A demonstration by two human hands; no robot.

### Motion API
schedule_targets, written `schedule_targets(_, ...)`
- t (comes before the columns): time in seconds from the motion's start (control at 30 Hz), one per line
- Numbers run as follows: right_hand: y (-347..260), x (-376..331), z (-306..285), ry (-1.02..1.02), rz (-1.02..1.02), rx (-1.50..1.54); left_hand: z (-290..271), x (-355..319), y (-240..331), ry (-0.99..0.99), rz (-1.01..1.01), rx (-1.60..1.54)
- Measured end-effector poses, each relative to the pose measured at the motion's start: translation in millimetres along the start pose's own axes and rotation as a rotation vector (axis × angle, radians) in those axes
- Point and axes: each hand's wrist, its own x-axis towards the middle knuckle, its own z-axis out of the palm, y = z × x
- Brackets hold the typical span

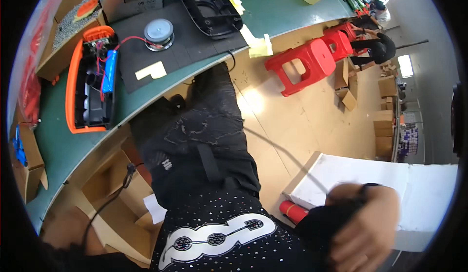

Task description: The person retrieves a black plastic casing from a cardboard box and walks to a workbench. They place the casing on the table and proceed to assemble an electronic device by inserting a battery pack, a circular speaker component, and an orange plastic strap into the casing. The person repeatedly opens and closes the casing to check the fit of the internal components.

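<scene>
My left hand is at the lower left, dim and blurred beside a black cable that runs over an open cardboard box. Whether its fingers grip the cable cannot be made out. At the lower right, smeared by motion, is my right hand, in front of a white box and beside dark cloth. Its fingers are too blurred to read. On the bench, apart from both hands, lies an orange-and-black housing with a blue battery pack inside. A red wire links it to a round speaker.
A black plastic shell and yellow paper pieces lie on the green bench. Cardboard boxes stand below its edge. Red stools are on the floor ahead, with other people farther off. A red cylinder lies by the white box.
</scene>
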Motion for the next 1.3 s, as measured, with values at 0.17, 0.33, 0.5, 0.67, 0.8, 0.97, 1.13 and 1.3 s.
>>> schedule_targets(0.17, 85.6, -145.8, 78.7, 0.497, 0.833, 0.529, 33.1, -0.3, -40.4, -0.059, -0.251, -0.517)
schedule_targets(0.33, 135.8, -171.0, 162.6, 0.309, 1.44, 0.037, 193.8, -96.5, -85.7, -0.246, -1.071, -0.622)
schedule_targets(0.5, 148.0, -177.9, 203.0, 0.3, 1.441, -0.239, 268.8, -180.1, -86.2, -0.655, -1.126, -0.175)
schedule_targets(0.67, 164.0, -206.6, 231.3, 0.436, 1.296, -0.188, 294.8, -267.2, -9.3, -0.437, -1.47, -0.404)
schedule_targets(0.8, 170.3, -205.9, 224.9, 0.677, 1.211, 0.06, 310.2, -296.1, 46.2, -0.227, -1.668, -0.515)
schedule_targets(0.97, 170.6, -219.1, 200.5, 0.582, 1.104, 0.119, 340.9, -279.5, 61.8, 0.073, -1.713, -0.622)
schedule_targets(1.13, 160.3, -237.4, 203.7, 0.46, 1.155, 0.161, 363.9, -247.5, 28.7, 0.317, -1.586, -0.683)
schedule_targets(1.3, 168.2, -240.8, 240.1, 0.473, 1.21, 0.239, 357.4, -222.8, -33.3, 0.354, -1.425, -0.706)
